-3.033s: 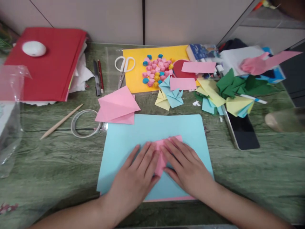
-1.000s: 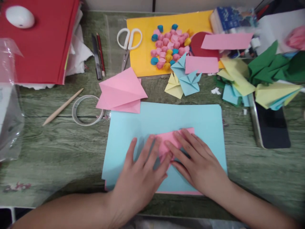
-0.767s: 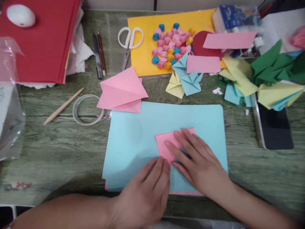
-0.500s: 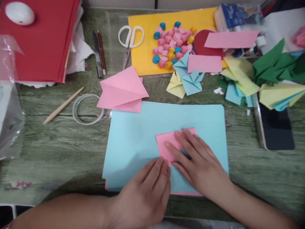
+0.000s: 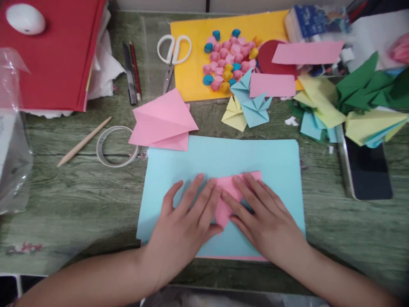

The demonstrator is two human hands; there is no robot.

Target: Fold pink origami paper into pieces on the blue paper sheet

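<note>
A small folded piece of pink paper [image 5: 224, 209] lies on a stack of light blue sheets [image 5: 255, 155]. My left hand [image 5: 184, 221] is spread flat, its fingertips at the pink paper's left edge and its thumb near the lower tip. Across the paper's right side rests my right hand [image 5: 266, 215], fingers stretched out and pressing it down. Both hands cover part of the pink piece, so its full outline is hidden. Above the blue stack's left corner are larger folded pink papers [image 5: 166, 121].
Beyond the stack lie white-handled scissors [image 5: 172, 53], small paper pieces [image 5: 228, 59] on a yellow sheet [image 5: 188, 81], and blue folded shapes [image 5: 255, 108]. A tape roll [image 5: 101, 155] and pointed wooden stick [image 5: 83, 143] sit left; a phone [image 5: 369, 170] sits right under folded papers.
My left hand has gone from bunched fingers at the paper's lower edge to spread flat, farther forward along its left edge. My right hand stays in place on the paper.
</note>
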